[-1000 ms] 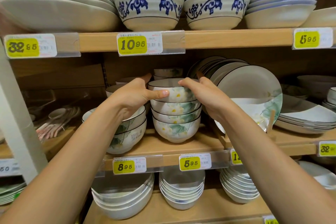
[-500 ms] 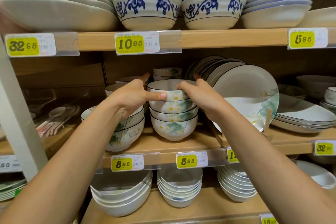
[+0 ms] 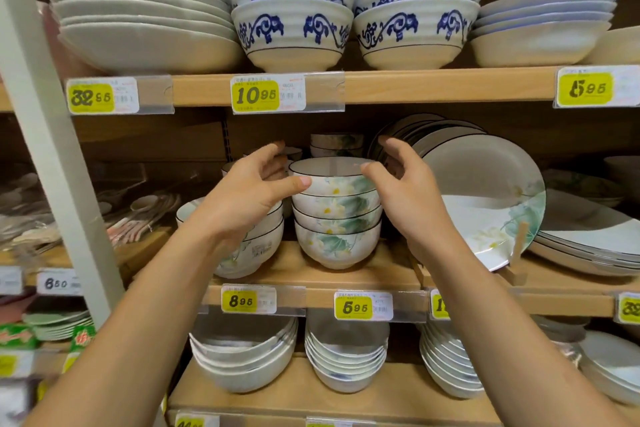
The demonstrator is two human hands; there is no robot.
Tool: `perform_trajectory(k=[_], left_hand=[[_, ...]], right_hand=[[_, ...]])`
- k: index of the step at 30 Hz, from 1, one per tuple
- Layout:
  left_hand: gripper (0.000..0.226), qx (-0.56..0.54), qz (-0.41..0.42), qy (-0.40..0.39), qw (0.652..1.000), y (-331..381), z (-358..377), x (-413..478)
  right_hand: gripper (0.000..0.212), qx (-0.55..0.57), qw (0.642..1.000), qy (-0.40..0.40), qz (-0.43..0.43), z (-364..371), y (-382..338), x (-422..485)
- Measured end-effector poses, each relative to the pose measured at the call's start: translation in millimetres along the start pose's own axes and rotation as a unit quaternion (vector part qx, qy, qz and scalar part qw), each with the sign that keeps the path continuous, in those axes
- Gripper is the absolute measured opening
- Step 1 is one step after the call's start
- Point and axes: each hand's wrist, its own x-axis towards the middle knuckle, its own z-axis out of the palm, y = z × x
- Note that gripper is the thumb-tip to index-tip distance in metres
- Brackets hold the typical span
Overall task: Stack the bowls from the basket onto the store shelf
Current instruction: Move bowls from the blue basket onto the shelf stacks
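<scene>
4 floral bowls (image 3: 337, 222) are sitting nested on the middle shelf (image 3: 374, 276). The left hand (image 3: 242, 194) and right hand (image 3: 412, 198) are flanking the top bowl (image 3: 332, 182), fingers (image 3: 273, 150) spread apart and gripping nothing. The basket is not showing, so I am judging the remainder unknowable.

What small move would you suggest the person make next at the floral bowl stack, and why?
Probably draw both hands straight back. The top bowl sits level, nested on the stack; the right hand is open beside its rim with fingers spread, and the left hand touches its side with only the thumb.
</scene>
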Motion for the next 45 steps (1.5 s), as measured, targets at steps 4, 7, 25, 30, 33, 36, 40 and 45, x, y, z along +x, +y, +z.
perform_trajectory(k=[4,7,25,30,33,36,40,45], left_hand=[[0.046,-0.058,0.03,0.067,0.996,6.9,0.5,-43.4],[0.036,-0.101,0.035,0.095,0.99,6.6,-0.7,-78.9],[0.023,-0.084,-0.182,0.247,0.948,-75.6,-133.3,-330.5],[0.018,-0.058,-0.264,0.268,0.925,-111.9,-191.6,-397.0],[0.014,-0.061,-0.315,0.287,0.903,-135.1,-218.2,-425.6],[0.012,-0.04,-0.36,0.284,0.888,-163.4,-239.9,-437.8],[0.011,-0.02,-0.411,0.263,0.873,-211.8,-263.8,-439.6],[0.009,0.021,-0.461,0.21,0.862,-291.8,-288.8,-416.4]], right_hand=[[0.038,0.069,0.997,0.021,-0.025,-11.6,-2.5,-22.4],[0.025,0.114,0.992,0.012,-0.045,-13.8,-4.2,-43.6],[0.027,0.215,0.903,-0.322,0.187,141.6,-30.7,-253.1],[0.024,0.175,0.884,-0.34,0.267,217.7,-26.9,-327.2],[0.021,0.134,0.868,-0.367,0.307,253.8,-19.8,-362.3],[0.018,0.097,0.847,-0.391,0.346,283.1,-5.3,-387.6],[0.018,0.055,0.817,-0.416,0.395,321.8,24.2,-415.5],[0.02,0.048,0.776,-0.422,0.466,383.7,69.5,-440.8]])
